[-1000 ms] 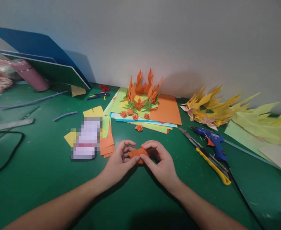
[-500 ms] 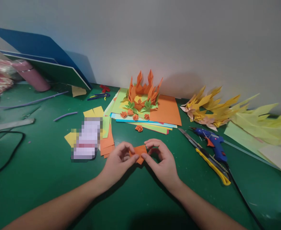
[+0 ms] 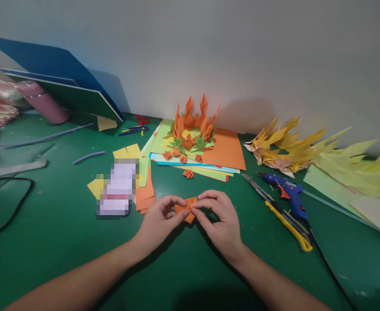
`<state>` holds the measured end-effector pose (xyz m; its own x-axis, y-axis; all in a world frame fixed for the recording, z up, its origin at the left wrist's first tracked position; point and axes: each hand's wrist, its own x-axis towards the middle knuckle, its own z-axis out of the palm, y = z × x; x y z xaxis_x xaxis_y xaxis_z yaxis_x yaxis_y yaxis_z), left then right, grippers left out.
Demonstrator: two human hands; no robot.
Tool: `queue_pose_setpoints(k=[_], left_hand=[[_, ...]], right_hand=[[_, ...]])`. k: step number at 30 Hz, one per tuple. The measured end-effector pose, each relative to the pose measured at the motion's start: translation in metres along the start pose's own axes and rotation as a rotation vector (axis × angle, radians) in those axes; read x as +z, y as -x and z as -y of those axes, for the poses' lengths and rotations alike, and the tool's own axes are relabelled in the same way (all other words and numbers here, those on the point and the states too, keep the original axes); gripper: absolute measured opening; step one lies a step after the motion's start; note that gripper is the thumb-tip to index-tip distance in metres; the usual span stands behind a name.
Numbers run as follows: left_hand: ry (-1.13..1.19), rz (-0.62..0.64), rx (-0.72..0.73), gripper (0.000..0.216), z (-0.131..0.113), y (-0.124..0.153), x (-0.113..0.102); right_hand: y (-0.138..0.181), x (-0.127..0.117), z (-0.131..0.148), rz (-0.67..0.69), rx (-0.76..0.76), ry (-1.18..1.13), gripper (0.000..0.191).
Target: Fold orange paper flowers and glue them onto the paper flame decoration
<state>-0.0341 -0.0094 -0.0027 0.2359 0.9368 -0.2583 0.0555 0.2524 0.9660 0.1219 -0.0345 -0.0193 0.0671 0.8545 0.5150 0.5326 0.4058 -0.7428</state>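
Note:
A small piece of orange paper (image 3: 190, 216) with folds in it is held between both hands, just above the green table (image 3: 164, 276). My left hand (image 3: 160, 218) pinches its left side between thumb and fingers. At the right edge, my right hand (image 3: 220, 220) grips the paper with thumb and fingertips. Beyond the hands lies an orange paper flower (image 3: 188, 173), and several more flowers (image 3: 183, 159) rest in front of an orange folded-paper crown (image 3: 206, 125) with green leaves. Fingers cover parts of the paper.
Orange paper sheets (image 3: 144, 201) and a blurred-out phone (image 3: 118, 188) lie to the left. On the right are a yellow utility knife (image 3: 285, 220), a blue glue gun (image 3: 289, 194) with its cord, and a yellow paper crown (image 3: 283, 147). A pink bottle (image 3: 44, 101) leans at back left.
The orange paper's right part now shows a raised fold and has shifted a little. My right hand's fingertips have moved slightly down along its edge. The left hand stays nearly in place.

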Motion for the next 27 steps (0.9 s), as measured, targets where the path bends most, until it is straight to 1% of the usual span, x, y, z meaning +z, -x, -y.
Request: queue_pose_setpoints(k=[3,5,8,10,11,13,16,18,22,27], left_hand=[[0.015,0.019,-0.007,0.03,0.0007,0.0004,-0.0002],[0.036,0.037,0.018,0.029,0.0009,0.0006,-0.0004],[-0.018,0.014,0.122,0.02,0.001,0.0006,-0.001],[-0.1,-0.006,0.196,0.013,0.0013,0.0006,-0.0014],[-0.119,-0.009,0.21,0.012,0.0017,0.0006,-0.0014],[-0.085,0.002,0.178,0.015,0.0022,0.0006,-0.0012],[0.046,0.011,0.079,0.031,0.0018,0.0004,-0.0001],[0.095,0.014,0.043,0.037,0.0003,0.0003,0.0009],[0.131,0.028,0.0,0.039,-0.0028,-0.0001,0.0021],[0.162,0.033,-0.017,0.039,-0.0035,-0.0005,0.0005]], right_hand=[[-0.0002,-0.0009,0.0008,-0.007,-0.022,0.006,0.008],[-0.0003,-0.0005,0.0009,0.003,0.005,-0.016,0.008],[-0.0007,0.0015,0.0002,0.03,0.11,-0.083,0.002],[-0.0008,0.003,-0.0005,0.056,0.167,-0.13,0.003],[-0.0008,0.0037,-0.0007,0.064,0.176,-0.144,0.004],[-0.0005,0.0046,-0.0007,0.066,0.169,-0.151,0.006],[0.0002,0.0054,0.0007,0.046,0.159,-0.156,0.006],[0.0005,0.0058,0.0021,0.038,0.155,-0.175,0.008],[0.0017,0.0063,0.0037,0.037,0.122,-0.183,0.011],[0.003,0.0043,0.0022,0.066,0.025,-0.086,0.011]])
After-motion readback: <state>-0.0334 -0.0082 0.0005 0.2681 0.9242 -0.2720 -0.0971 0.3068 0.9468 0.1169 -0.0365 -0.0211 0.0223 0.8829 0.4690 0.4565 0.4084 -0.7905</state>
